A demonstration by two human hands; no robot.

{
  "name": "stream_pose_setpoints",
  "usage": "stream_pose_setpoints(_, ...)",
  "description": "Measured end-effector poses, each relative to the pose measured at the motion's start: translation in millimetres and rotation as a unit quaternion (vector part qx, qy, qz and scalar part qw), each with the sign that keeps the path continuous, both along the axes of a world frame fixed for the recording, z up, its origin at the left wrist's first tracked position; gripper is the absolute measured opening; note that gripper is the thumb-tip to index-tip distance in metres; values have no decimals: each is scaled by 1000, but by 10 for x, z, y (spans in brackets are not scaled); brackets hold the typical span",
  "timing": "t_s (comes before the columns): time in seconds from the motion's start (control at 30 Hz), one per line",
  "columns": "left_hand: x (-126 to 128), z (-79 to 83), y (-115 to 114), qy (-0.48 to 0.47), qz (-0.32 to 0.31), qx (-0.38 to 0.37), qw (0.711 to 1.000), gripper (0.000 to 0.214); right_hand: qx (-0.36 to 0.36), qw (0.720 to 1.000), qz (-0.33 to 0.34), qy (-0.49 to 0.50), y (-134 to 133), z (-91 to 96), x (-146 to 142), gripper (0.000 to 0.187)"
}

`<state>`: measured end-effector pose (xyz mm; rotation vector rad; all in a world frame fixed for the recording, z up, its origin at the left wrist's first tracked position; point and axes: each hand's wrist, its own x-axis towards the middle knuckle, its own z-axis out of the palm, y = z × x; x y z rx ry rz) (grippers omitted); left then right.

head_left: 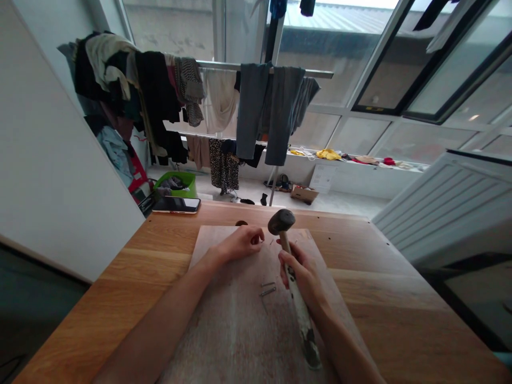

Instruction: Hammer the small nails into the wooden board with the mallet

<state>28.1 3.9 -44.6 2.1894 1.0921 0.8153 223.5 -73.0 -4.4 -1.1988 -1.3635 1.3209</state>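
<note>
My right hand (300, 266) is wrapped round the pale, paint-worn handle of a hammer (298, 298). The hammer tilts with its dark, rounded head up, above the far part of a wooden board (224, 330). My left hand (244, 241) rests at the board's far end, left of the hammer head, its fingers curled together. Anything between those fingertips is too small to make out. Several nails (268, 291) lie on the board between my forearms, and tiny thin ones sit near the hammer head. Behind my left hand shows part of a dark round object (241, 223).
The board lies on a wooden table (136, 272). A phone (176, 205) lies at the table's far left corner. Beyond are a drying rack with clothes (252, 106), a green basket (188, 184) and a cardboard box (304, 194). A white slatted panel (444, 197) stands at right.
</note>
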Motion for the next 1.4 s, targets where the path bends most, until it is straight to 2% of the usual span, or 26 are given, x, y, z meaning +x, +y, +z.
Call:
stream_pose_setpoints(0.17,-24,-11,8,-47,7,-26,999,6,-5,1000,-4,2,-6,5,-5,36)
stream_pose_setpoints(0.4,-30,-20,24,-58,17,-14,998,6,-25,999,4,36,-13,-65,-5,44)
stream_pose_setpoints(0.63,-46,-125,72,-60,19,7,998,7,-39,998,18,51,-2,-123,-15,35)
stream_pose_setpoints(1.1,-42,-129,83,-73,1,15,997,12,-12,999,39,6,-5,-164,-15,30)
stream_pose_setpoints(1.23,-48,-126,81,-81,5,13,997,7,-5,999,37,13,-9,-160,-18,31)
stream_pose_setpoints(1.4,-42,-98,72,-74,-2,16,997,12,-3,999,41,4,-4,-170,-19,27)
